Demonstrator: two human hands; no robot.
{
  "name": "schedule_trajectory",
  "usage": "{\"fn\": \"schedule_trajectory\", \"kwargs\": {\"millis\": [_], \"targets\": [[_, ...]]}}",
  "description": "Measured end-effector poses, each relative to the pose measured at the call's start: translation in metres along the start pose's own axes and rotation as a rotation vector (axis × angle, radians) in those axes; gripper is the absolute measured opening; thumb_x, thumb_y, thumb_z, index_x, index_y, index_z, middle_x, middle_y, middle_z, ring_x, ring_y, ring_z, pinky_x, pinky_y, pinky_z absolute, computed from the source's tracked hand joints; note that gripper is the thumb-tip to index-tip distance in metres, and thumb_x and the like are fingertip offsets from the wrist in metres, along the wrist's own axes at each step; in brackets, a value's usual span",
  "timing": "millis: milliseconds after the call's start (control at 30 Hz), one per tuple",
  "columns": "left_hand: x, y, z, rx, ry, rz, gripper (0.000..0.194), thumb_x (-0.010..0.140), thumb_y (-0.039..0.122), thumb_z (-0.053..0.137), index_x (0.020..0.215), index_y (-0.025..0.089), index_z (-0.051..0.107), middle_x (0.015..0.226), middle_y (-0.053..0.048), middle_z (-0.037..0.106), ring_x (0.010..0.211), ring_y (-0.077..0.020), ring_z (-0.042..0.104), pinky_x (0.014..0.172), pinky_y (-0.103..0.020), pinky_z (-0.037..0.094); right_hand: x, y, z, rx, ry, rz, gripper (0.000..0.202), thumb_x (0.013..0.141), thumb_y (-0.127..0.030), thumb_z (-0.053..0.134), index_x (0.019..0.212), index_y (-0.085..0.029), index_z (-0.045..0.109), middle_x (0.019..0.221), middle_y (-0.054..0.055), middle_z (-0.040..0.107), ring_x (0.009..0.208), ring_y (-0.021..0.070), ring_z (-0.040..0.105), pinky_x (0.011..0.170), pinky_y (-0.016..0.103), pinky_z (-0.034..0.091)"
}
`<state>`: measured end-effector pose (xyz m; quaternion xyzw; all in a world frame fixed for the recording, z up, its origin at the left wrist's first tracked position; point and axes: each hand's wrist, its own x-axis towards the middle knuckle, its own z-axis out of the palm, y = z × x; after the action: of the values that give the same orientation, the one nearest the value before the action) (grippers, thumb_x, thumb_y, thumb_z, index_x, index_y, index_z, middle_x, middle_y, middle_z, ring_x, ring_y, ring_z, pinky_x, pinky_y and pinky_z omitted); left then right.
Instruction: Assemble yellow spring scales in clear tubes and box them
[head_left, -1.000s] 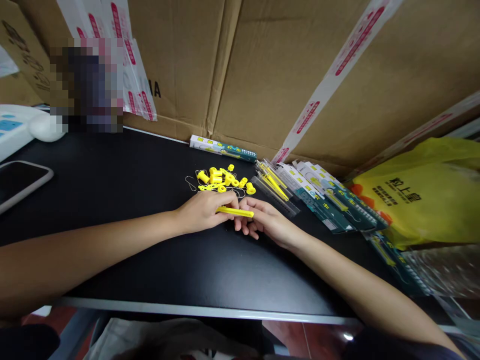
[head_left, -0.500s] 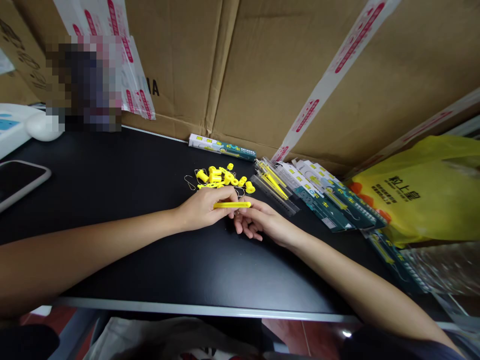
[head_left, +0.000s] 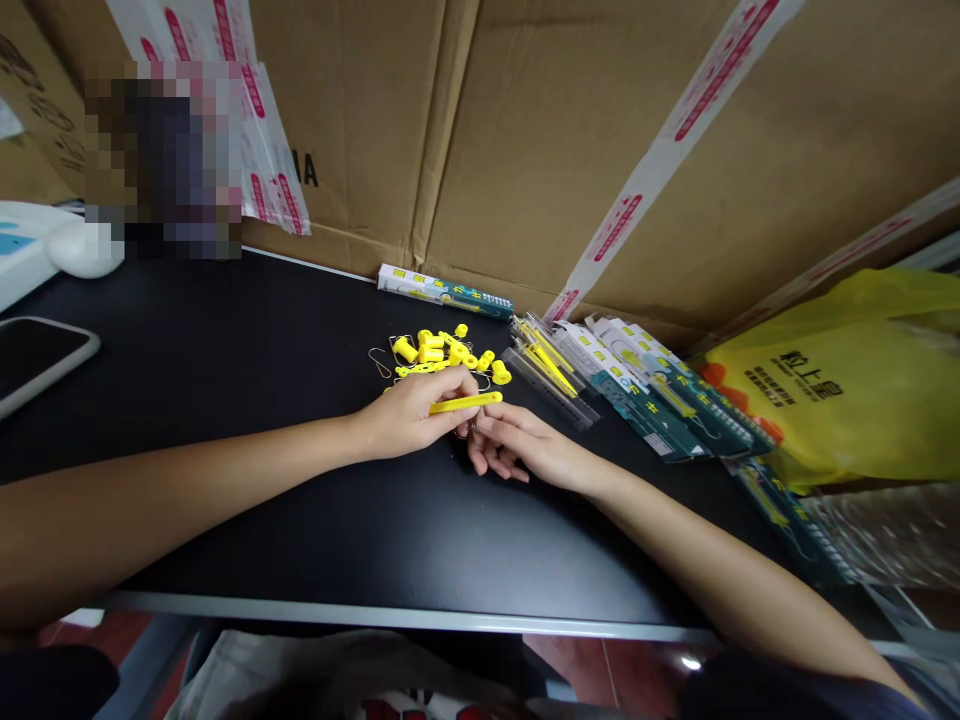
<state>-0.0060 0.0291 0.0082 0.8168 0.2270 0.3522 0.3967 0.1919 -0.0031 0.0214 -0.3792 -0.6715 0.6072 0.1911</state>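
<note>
My left hand is closed around a slim yellow strip, which sticks out to the right past the fingers. Beside it my right hand has its thumb and index finger pinched at a small metal piece, too small to make out well, just under the strip; its other fingers curl below. The two hands nearly touch. Right behind them lies a pile of yellow plastic parts, spools and small caps, with thin wire hooks at its left side.
Clear tubes with yellow strips and green-white boxes lie to the right, near a yellow bag. One slim box sits by the cardboard. A phone lies at the left of the black table.
The right end of the yellow strip has tilted up and my left hand has turned slightly. My right hand's fingers have shifted a little. The whole view has moved slightly.
</note>
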Motion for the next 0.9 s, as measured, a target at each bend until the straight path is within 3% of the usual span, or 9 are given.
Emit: {"fn": "schedule_trajectory", "kwargs": {"millis": [167, 300, 500, 700, 900], "targets": [[0.001, -0.001, -0.001, -0.007, 0.005, -0.037, 0.013, 0.091, 0.027, 0.049, 0.083, 0.018, 0.051, 0.072, 0.003, 0.060, 0.068, -0.0111, 0.060, 0.068, -0.024, 0.045, -0.005, -0.002, 0.007, -0.327, 0.160, -0.151, 0.022, 0.098, -0.037, 0.038, 0.095, -0.019, 0.050, 0.079, 0.000, 0.056, 0.057, 0.0067, 0.048, 0.051, 0.019, 0.042], [0.001, 0.000, 0.000, -0.055, 0.008, -0.046, 0.017, 0.092, 0.031, 0.049, 0.082, 0.018, 0.049, 0.071, 0.003, 0.058, 0.066, -0.0108, 0.059, 0.066, -0.024, 0.045, -0.004, 0.003, 0.009, -0.417, 0.296, -0.283, 0.015, 0.094, -0.033, 0.049, 0.103, -0.021, 0.045, 0.092, 0.003, 0.060, 0.070, 0.0104, 0.055, 0.060, 0.022, 0.047], [0.002, -0.002, 0.001, -0.130, 0.012, -0.043, 0.013, 0.091, 0.026, 0.048, 0.080, 0.018, 0.047, 0.070, 0.004, 0.057, 0.065, -0.0103, 0.059, 0.064, -0.023, 0.044, -0.001, 0.007, 0.007, -0.555, 0.367, -0.348, 0.013, 0.090, -0.034, 0.057, 0.092, -0.021, 0.053, 0.082, 0.001, 0.064, 0.064, 0.0109, 0.057, 0.059, 0.023, 0.047], [0.001, -0.003, 0.003, -0.172, 0.000, -0.080, 0.017, 0.092, 0.028, 0.047, 0.078, 0.019, 0.044, 0.063, 0.004, 0.056, 0.063, -0.0107, 0.058, 0.066, -0.024, 0.043, -0.003, 0.007, 0.002, -0.671, 0.327, -0.400, 0.013, 0.090, -0.033, 0.056, 0.092, -0.021, 0.057, 0.084, 0.005, 0.067, 0.065, 0.0139, 0.059, 0.058, 0.026, 0.049], [0.003, -0.006, 0.004, -0.191, 0.044, -0.125, 0.019, 0.091, 0.031, 0.048, 0.077, 0.019, 0.043, 0.063, 0.005, 0.053, 0.059, -0.0103, 0.053, 0.063, -0.024, 0.042, -0.002, 0.010, 0.009, -0.851, 0.203, -0.589, 0.007, 0.090, -0.022, 0.055, 0.095, -0.020, 0.058, 0.091, 0.007, 0.068, 0.087, 0.0180, 0.062, 0.078, 0.031, 0.049]]}}
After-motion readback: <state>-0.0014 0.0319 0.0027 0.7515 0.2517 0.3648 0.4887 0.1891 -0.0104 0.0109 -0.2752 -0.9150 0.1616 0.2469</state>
